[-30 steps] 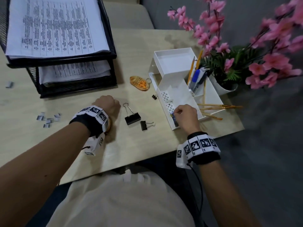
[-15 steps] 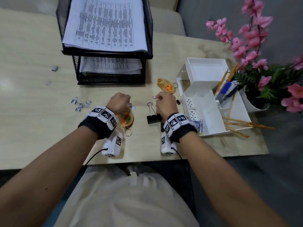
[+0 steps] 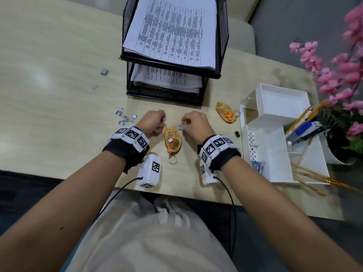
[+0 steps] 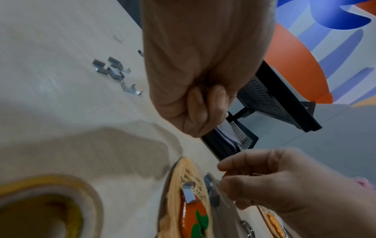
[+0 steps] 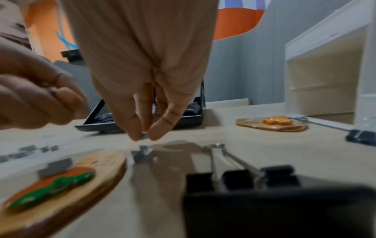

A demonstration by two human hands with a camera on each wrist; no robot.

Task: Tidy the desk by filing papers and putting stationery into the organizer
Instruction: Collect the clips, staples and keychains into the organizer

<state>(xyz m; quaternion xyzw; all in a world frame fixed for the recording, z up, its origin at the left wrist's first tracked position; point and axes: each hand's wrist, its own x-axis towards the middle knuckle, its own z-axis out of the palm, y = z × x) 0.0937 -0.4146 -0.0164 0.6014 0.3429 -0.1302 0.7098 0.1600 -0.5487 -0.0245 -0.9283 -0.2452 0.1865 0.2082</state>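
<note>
An office desk (image 3: 59,55) (mesh paper tray (image 3: 174,86), white organizer (image 3: 275,154)).

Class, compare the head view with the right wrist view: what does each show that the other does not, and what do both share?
Only the head view shows the white organizer's pens and the papers in the black tray. Only the right wrist view shows the large binder clip and the right hand pinching a staple piece. Both show the strawberry keychain with a staple piece lying on it.

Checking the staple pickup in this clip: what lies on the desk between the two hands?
In the head view, the wooden keychain lies between the left hand and the right hand, with one staple piece resting on it.
</note>
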